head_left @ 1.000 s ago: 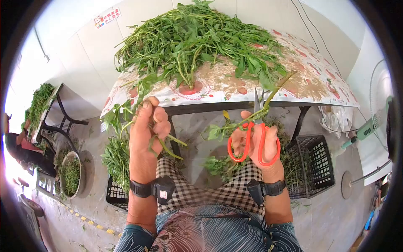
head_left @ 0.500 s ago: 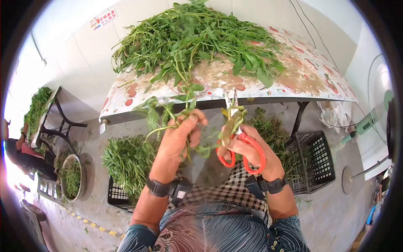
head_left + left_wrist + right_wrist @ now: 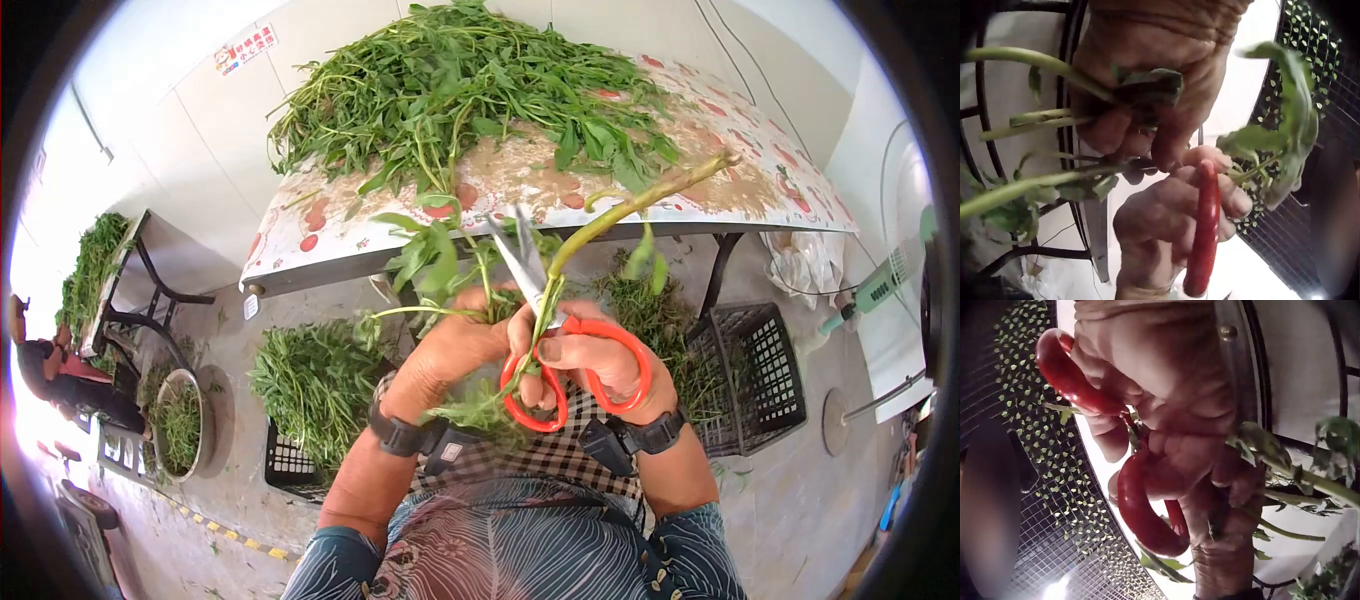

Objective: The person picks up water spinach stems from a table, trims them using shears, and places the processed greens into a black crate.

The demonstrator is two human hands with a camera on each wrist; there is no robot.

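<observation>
My right hand (image 3: 615, 375) holds red-handled scissors (image 3: 575, 326), its fingers in the loops. The blades point up toward the table edge, slightly apart. A long thick green stem (image 3: 635, 205) rises beside them from the same fingers, slanting up to the right. My left hand (image 3: 450, 350) grips several leafy sprigs (image 3: 430, 258), and its fingertips meet the right hand's at the stem's lower end. Cut stem ends (image 3: 1035, 117) stick out of the left fist in the left wrist view. Both red loops (image 3: 1147, 512) show in the right wrist view.
A large heap of leafy greens (image 3: 450, 90) lies on the table (image 3: 350, 235) with its patterned cloth. Below stand black crates (image 3: 745, 385) on either side, the left one heaped with greens (image 3: 310, 380). A basin (image 3: 205, 425) and another person (image 3: 65, 375) are at left, a fan (image 3: 880, 290) at right.
My left hand has moved right, carrying its sprigs, until it meets my right hand. The long stem in my right hand swings out of sight and back, now standing up to the right.
</observation>
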